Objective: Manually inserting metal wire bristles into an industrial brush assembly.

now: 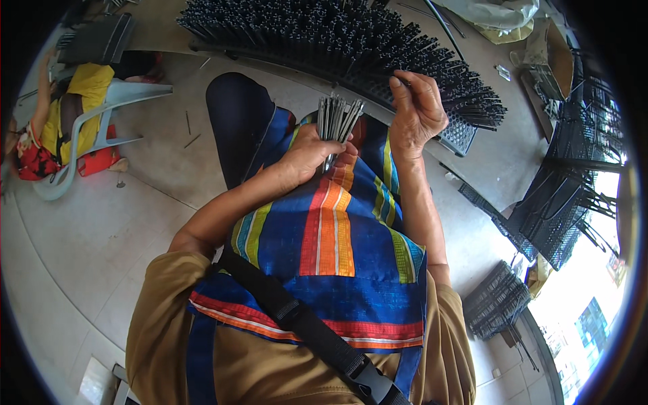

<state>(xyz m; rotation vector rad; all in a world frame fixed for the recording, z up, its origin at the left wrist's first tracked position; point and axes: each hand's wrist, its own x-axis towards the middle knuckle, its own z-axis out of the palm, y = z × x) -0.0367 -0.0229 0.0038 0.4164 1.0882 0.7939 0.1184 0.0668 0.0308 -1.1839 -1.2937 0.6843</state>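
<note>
Grey floor [118, 223]; pale chair [128, 93]; black rods [304, 37] on tray [460, 137]

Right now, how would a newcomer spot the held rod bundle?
Find the striped blue apron over the person's lap. Above its far part, the left hand closes around a small bundle of thin rods, ends fanning toward the picture's top. Their silvery-gray look sets them apart from the dense mass of black rods beyond.
</note>
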